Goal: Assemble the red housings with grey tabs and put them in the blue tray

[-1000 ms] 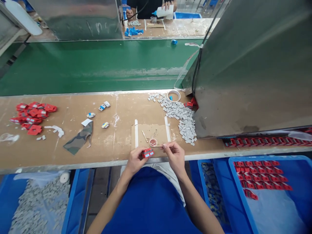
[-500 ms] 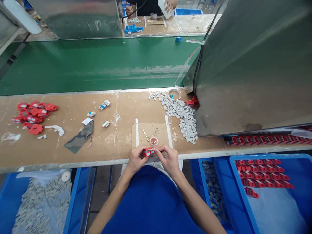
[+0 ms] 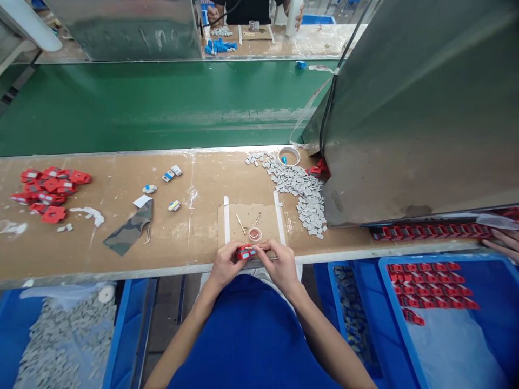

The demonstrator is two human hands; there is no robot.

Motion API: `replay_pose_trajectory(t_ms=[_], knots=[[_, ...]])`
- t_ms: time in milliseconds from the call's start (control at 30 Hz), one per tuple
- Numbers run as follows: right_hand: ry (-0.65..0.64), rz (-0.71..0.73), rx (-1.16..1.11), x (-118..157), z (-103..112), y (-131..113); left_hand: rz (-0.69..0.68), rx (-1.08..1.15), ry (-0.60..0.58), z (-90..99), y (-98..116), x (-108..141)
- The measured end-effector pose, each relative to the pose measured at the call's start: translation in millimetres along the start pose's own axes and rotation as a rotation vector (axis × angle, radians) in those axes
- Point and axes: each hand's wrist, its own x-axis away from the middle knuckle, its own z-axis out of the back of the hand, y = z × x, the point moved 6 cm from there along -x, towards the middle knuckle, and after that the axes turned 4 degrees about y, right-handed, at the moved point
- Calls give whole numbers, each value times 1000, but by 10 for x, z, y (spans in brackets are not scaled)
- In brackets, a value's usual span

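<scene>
Steadying the red piece (image 3: 244,252) near the cup (image 3: 255,234) helps: left hand (image 3: 225,266) pinches it, right hand (image 3: 283,267) narrowly holds a thin stick (image 3: 250,248).

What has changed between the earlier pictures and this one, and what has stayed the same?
The right hand moved left, bringing its stick from the dish to the red block. Across the belt, the bottle went from tilted to upright. The blue piece shifted right. Another person's hand appeared at far right. The left hand still holds the block; the grey tiles stayed put.
</scene>
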Motion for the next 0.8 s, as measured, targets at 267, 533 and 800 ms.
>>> replay_pose_trajectory(t_ms=[267,533,800], knots=[[137,10,92,-131,200,159,28,0,6,-1,-8,-4],[-78,74,401,-238,50,480,73,54,5,3,-52,-16],[-125,-94,774,-1200,670,1141,93,115,3,9,-71,-15]])
